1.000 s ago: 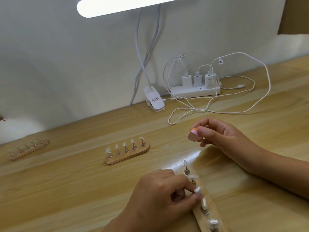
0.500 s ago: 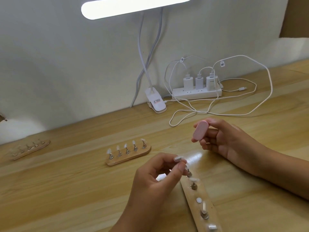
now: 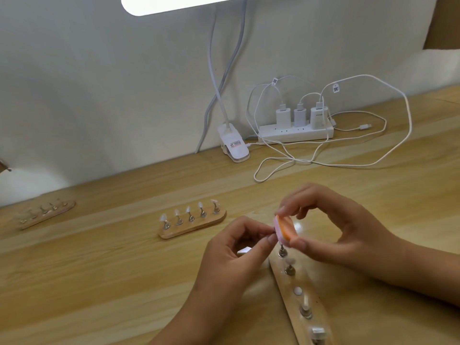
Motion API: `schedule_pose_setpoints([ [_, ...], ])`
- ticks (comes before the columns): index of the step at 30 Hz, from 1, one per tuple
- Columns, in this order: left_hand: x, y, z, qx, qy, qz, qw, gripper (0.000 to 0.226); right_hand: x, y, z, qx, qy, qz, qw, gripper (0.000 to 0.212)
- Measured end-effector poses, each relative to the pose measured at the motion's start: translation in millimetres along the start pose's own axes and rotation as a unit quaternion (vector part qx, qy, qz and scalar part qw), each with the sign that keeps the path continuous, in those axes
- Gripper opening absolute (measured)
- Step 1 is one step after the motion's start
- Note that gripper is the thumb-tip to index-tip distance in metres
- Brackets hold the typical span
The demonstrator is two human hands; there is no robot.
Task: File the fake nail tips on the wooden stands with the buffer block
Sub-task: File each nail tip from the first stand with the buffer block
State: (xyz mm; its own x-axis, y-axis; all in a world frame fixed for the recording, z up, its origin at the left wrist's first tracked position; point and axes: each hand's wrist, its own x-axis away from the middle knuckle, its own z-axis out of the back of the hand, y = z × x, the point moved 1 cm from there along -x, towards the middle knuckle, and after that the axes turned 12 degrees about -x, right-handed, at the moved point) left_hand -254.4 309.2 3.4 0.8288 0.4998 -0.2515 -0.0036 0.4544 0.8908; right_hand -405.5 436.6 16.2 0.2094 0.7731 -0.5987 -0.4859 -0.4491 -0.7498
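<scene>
My right hand grips the pink and orange buffer block between thumb and fingers, above the far end of the near wooden stand. My left hand pinches a small nail tip against the block's pink face; my fingers mostly hide the tip. The near stand carries several metal holders with nail tips and one bare white disc. A second stand with several upright tips lies in the middle of the table.
A third stand lies far left. At the back, by the wall, are a lamp clip, a white power strip with three chargers, and loose white cables looping over the wooden table.
My left hand took a nail tip off the near stand and lifted it. My right hand brought the buffer block down and left until it met the tip.
</scene>
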Motion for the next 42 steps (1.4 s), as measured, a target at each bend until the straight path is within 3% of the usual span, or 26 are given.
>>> schedule_pose_setpoints([
  [5,-0.4,-1.2,-0.3,-0.018,0.019,-0.01,1.0,0.003,-4.3,3.3,3.6,0.013,0.029,-0.042,0.999,0.03],
  [9,0.3,-0.1,-1.3,-0.034,0.014,-0.029,0.999,0.006,-1.4,0.1,-1.1,0.039,-0.01,0.029,0.999,0.027],
  [13,-0.7,-1.0,-0.6,-0.04,0.021,-0.023,0.999,0.004,-5.4,4.2,4.4,0.045,0.026,-0.031,0.998,0.027],
  [17,0.8,0.1,-0.7,-0.048,0.009,-0.029,0.998,0.014,-3.3,3.7,-0.5,0.037,-0.012,0.023,0.999,0.024],
  [21,0.2,-0.9,0.5,-0.04,0.022,-0.007,0.999,0.018,-4.8,6.4,3.8,0.001,0.02,-0.074,0.997,0.025],
  [25,1.5,0.7,-0.2,-0.052,0.012,-0.014,0.998,0.017,-2.7,3.2,-1.9,0.021,-0.012,0.01,1.0,0.025],
  [29,1.3,1.2,1.1,-0.054,0.021,-0.007,0.998,0.004,-3.5,9.6,3.3,-0.015,0.025,-0.099,0.995,0.028],
  [33,1.3,2.0,-1.2,-0.06,0.02,-0.03,0.998,0.015,-3.1,3.7,-0.2,0.017,-0.007,0.006,1.0,0.027],
  [38,-0.7,-2.8,-0.5,-0.058,0.029,-0.023,0.998,0.01,-3.7,8.4,4.3,0.0,0.018,-0.081,0.997,0.026],
  [42,1.6,-1.3,0.0,-0.072,0.032,-0.03,0.996,0.021,-1.7,6.1,-1.9,0.022,-0.009,-0.007,1.0,0.024],
])
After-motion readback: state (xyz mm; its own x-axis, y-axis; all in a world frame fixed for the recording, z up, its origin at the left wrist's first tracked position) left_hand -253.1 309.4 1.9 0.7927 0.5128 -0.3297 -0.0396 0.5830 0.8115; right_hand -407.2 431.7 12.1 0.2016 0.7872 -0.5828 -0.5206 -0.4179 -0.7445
